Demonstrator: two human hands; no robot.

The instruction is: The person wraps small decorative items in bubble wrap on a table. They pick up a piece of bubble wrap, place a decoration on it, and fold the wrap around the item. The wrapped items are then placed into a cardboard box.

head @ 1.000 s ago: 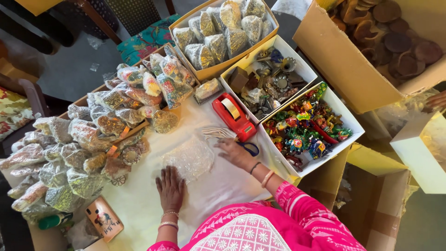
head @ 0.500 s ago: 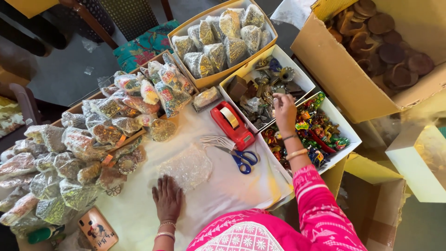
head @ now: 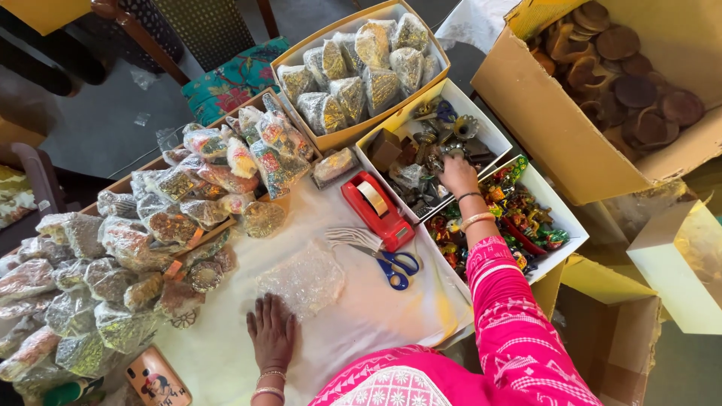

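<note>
My left hand (head: 272, 331) lies flat on the white table, fingers apart, its fingertips at the near edge of a crumpled piece of bubble wrap (head: 302, 278). My right hand (head: 456, 174), on a pink sleeve with bangles, reaches into a white box (head: 481, 124) of small dark metal pieces. Its fingers curl down among the pieces; whether they grip one is hidden. Right beside that box is a second white box (head: 560, 218) of bright coloured trinkets, under my forearm.
A red tape dispenser (head: 376, 209) and blue-handled scissors (head: 391, 263) lie between my hands. Several wrapped packets (head: 150, 225) pile up at the left. A tan box of packed bags (head: 353, 131) stands behind, and a cardboard box of brown discs (head: 556, 128) at the right.
My right hand left the table beside the scissors, passed over the coloured trinkets and now reaches into the box of metal pieces. My left hand stayed in place.
</note>
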